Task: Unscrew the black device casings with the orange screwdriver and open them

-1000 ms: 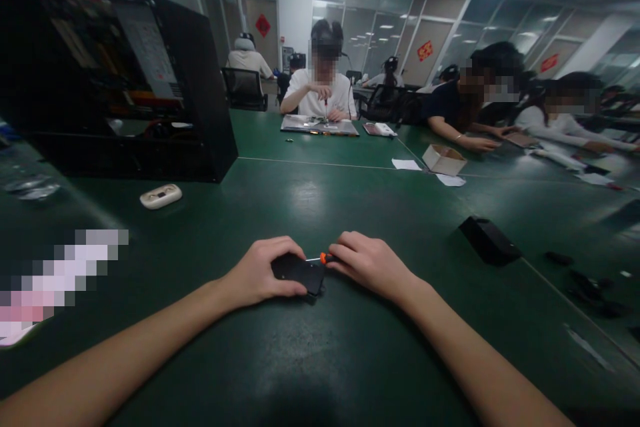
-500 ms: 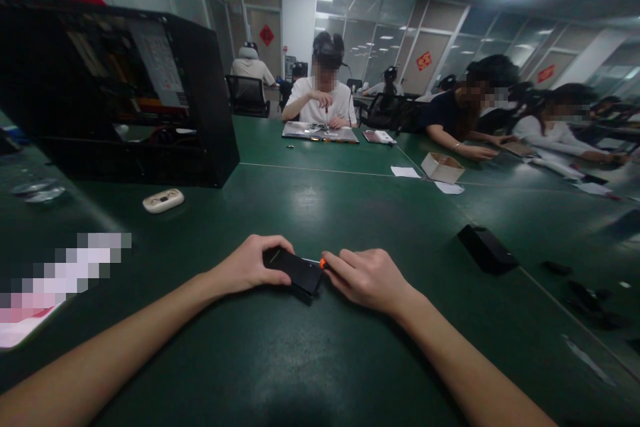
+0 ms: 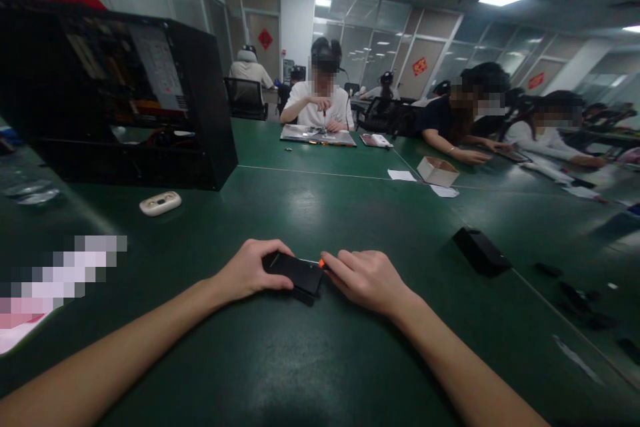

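Observation:
My left hand [image 3: 255,268] is closed round the left end of a black rectangular box-like device [image 3: 303,273], thumb on the near side and fingers on the far side. The device is tilted just above or on the green table; I cannot tell which. In my right hand [image 3: 364,278] is a screwdriver [image 3: 321,263] with an orange part by the fingertips and a thin metal shaft. The shaft points left along the far edge of the device. Its tip is hidden behind the device, and most of the handle is inside my right hand.
A black computer case [image 3: 150,100] with an open side stands at the left on the green table [image 3: 300,373]. Before it lies a white earbud case [image 3: 161,203]. Rightward are a black box-shaped part [image 3: 481,251], small black pieces and a cardboard box [image 3: 438,171]. A person [image 3: 325,93] works opposite.
The view has shifted slightly, so the surroundings sit a little further left. Both hands keep their hold on the device and the screwdriver, with almost no visible movement between them.

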{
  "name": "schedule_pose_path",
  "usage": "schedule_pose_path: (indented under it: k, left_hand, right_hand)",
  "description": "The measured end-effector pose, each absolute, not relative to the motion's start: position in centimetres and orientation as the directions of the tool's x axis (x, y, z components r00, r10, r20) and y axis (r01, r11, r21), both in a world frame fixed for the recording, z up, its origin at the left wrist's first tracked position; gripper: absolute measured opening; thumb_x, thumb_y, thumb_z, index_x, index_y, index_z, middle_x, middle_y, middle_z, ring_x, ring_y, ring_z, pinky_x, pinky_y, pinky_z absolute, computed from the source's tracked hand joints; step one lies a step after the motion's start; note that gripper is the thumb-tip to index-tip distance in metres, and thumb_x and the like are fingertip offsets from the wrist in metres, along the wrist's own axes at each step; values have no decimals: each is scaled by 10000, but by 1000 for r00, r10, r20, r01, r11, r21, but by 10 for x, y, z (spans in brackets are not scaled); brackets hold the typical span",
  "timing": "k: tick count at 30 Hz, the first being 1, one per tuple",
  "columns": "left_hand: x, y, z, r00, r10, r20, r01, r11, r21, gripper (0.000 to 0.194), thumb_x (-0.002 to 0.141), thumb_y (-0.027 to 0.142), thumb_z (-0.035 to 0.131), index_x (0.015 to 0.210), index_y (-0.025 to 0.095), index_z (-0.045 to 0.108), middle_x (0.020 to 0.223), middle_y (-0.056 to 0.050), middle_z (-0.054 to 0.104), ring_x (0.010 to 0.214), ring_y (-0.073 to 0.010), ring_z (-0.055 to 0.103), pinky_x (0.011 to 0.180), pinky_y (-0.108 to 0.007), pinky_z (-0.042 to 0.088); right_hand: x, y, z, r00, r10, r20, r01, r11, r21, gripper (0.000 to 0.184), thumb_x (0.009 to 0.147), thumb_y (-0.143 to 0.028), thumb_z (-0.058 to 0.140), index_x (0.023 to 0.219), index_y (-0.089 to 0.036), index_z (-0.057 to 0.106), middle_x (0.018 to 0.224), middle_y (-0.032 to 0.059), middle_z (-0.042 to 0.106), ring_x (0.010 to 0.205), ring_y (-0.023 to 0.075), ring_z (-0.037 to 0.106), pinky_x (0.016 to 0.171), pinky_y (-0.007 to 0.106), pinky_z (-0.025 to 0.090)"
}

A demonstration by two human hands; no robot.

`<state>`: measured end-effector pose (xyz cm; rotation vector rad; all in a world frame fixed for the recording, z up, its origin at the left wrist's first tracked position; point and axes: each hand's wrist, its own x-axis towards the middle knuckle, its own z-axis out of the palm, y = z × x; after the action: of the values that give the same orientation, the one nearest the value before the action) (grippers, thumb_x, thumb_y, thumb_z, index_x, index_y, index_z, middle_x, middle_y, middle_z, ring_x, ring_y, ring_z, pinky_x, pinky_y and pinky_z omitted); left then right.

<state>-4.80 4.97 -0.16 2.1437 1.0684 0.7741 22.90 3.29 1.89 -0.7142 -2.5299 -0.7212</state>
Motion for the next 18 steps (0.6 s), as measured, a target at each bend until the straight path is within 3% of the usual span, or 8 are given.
schedule_pose_path:
  k: [3,5,10,12,15,18]
  left_hand:
    - [-48,49,-2,503,827,249,479,-507,717,453,718,507,833,999,172,715,858,-17,707,745,-186,619,669,-262,408]
    - [-48,48,-2,503,822,266,477,-521,707,455,718,509,832,998,170,714,850,-18,705,739,-184,618,668,-262,412]
    - [-47,48,-3,504,807,308,463,-553,693,466,726,523,822,1003,164,712,867,-27,710,746,-185,632,684,-264,433]
    - [-46,47,-3,503,804,316,456,-558,693,481,722,530,823,1010,162,714,880,-33,714,754,-189,641,689,-267,441]
    - [-43,45,-3,482,811,332,440,-552,708,494,719,558,815,999,162,721,887,-44,721,767,-201,649,708,-279,449]
    - [-41,45,-5,393,851,349,337,-486,806,567,722,661,762,967,152,717,906,-70,724,807,-228,656,735,-297,469]
  right_hand:
    - [227,33,14,-782,387,489,578,743,337,266,1025,-239,459,1143,-125,668,721,14,641,539,115,566,501,293,323]
    - [224,33,11,-761,460,457,603,761,237,293,1027,-244,444,1196,-122,650,791,38,676,586,131,605,519,283,367]
    - [219,37,9,-691,668,277,580,741,-339,292,1007,-248,477,1245,-172,629,1087,70,729,934,160,693,813,261,512]
    - [219,38,11,-699,684,210,543,698,-467,280,994,-231,490,1225,-200,645,1142,57,729,1006,162,689,886,268,507]
    - [222,39,14,-700,695,161,577,684,-446,318,971,-227,503,1258,-207,637,1178,70,721,1042,188,684,911,305,505]
    - [228,41,16,-676,720,158,639,679,-361,345,969,-249,500,1292,-204,612,1166,78,718,1018,193,682,892,317,505]
